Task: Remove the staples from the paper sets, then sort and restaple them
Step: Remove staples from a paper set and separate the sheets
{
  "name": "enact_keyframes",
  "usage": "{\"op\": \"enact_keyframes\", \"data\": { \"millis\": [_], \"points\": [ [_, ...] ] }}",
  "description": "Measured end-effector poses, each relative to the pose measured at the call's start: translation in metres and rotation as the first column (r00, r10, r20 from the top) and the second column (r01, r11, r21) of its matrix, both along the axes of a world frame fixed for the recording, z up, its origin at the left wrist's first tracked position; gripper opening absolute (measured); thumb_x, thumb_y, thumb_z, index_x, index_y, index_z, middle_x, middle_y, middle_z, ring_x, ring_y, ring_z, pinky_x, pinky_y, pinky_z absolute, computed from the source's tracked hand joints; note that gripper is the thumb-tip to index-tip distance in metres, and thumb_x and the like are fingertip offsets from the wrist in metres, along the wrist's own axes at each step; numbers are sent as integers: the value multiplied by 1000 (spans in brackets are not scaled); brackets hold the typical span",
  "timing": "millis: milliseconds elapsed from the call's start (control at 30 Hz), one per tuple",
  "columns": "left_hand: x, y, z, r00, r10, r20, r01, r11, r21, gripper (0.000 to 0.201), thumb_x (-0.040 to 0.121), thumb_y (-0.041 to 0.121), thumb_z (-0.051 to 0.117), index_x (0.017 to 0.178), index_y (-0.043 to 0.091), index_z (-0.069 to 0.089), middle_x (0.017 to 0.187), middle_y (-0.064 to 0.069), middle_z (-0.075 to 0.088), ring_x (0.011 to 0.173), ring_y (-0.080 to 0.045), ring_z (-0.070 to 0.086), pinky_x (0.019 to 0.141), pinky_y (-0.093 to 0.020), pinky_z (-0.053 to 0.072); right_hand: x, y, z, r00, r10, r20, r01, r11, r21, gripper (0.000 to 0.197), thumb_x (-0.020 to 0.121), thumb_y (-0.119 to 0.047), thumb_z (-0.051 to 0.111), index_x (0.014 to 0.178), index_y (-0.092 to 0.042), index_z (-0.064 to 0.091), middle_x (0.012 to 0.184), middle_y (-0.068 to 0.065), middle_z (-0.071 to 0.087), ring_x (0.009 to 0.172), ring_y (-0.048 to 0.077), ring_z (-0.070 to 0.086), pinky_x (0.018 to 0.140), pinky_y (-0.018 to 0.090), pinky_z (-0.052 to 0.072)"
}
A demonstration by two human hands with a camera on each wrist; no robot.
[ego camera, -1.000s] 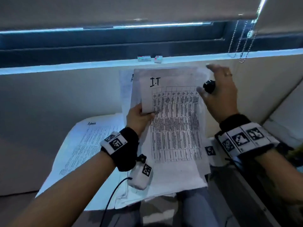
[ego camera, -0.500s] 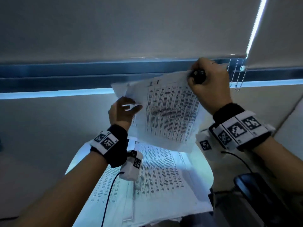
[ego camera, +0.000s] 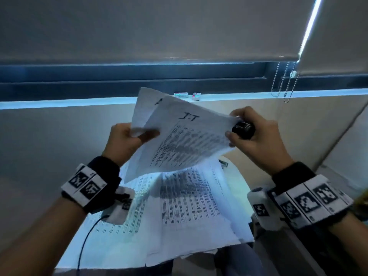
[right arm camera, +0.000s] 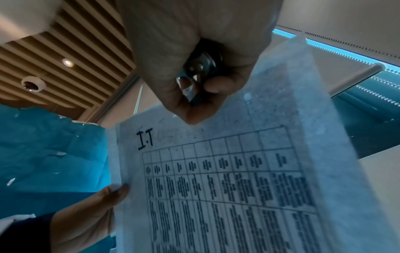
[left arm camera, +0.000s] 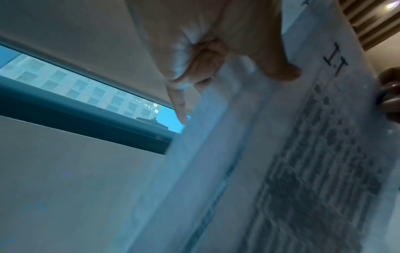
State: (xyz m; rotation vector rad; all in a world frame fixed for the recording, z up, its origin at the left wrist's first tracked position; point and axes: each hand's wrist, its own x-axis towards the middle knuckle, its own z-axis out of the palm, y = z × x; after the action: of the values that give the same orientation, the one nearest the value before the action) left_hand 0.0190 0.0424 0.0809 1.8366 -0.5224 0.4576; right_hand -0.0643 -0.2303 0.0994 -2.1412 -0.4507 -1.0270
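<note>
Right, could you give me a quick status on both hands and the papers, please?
Left hand pinches the I.T paper set at its left edge. Right hand grips a black staple remover at the top right corner. More sheets lie below. Nothing obstructing.

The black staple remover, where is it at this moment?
In the head view the staple remover sits right of centre, gripped in the right hand at the top right corner of the paper set marked I.T.

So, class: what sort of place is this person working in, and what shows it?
Probably an office: a window with a roller blind, a slatted ceiling with a dome camera, and printed table sheets spread on a desk.
</note>
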Motion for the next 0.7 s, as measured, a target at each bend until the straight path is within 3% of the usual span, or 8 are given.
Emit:
{"op": "enact_keyframes", "data": {
  "millis": [67,167,200,267,333,500,600,700],
  "points": [
    [-7,2,0,995,-99,-31,101,992,81,30,62,27,75,59,55,66,60,34,61,67,16,59,69,-7,47,-7,-1,1,1000,-7,-21,6,999,-50,21,73,-15,65,93,-10,60,73,-12,56,60,17,61,62,46,55],
    [-17,2,5,957,-264,-119,267,964,8,36,73,7,71,64,42,72,67,23,68,69,9,64,64,-4,47,-11,0,0,995,-26,-100,27,999,17,19,74,-7,67,89,-14,60,71,-19,53,58,13,58,61,43,56],
    [-21,0,7,943,-302,-140,302,953,-22,30,75,11,72,66,40,73,70,20,70,71,7,66,64,-4,47,-12,0,1,989,-24,-144,31,998,50,20,75,-3,68,88,-15,59,71,-17,54,56,11,58,59,38,57],
    [-29,-3,12,915,-357,-188,355,934,-41,14,60,43,81,72,37,75,79,17,72,78,2,68,67,-7,49,-12,0,4,970,4,-245,25,993,115,23,77,3,67,85,-16,56,72,-10,55,50,6,58,50,22,53],
    [-28,-2,11,909,-360,-211,360,932,-42,48,38,65,81,76,36,76,84,15,73,81,-1,69,68,-8,49,-12,-3,8,945,31,-324,15,990,138,23,78,3,68,84,-16,55,73,-5,57,46,4,59,47,14,47],
    [-39,-3,14,916,-357,-184,359,933,-25,56,25,73,77,75,48,72,78,25,70,78,8,66,66,-4,46,-10,-9,21,911,67,-406,27,975,220,26,78,-2,70,69,-17,52,62,0,55,37,7,54,39,10,36],
    [-47,-8,22,912,-392,-118,391,920,-30,76,30,71,79,97,36,70,88,21,71,85,5,66,72,-8,48,-9,-5,26,914,65,-401,39,969,244,25,79,-3,70,69,-15,51,61,1,55,37,7,54,38,10,35],
    [-54,-10,51,933,-361,-7,361,930,72,86,41,78,71,114,35,57,90,18,72,87,2,66,76,-10,47,-7,-2,28,924,-8,-382,77,983,167,26,80,-7,70,68,-19,50,65,-2,56,39,5,56,45,17,46]
  ]
}}
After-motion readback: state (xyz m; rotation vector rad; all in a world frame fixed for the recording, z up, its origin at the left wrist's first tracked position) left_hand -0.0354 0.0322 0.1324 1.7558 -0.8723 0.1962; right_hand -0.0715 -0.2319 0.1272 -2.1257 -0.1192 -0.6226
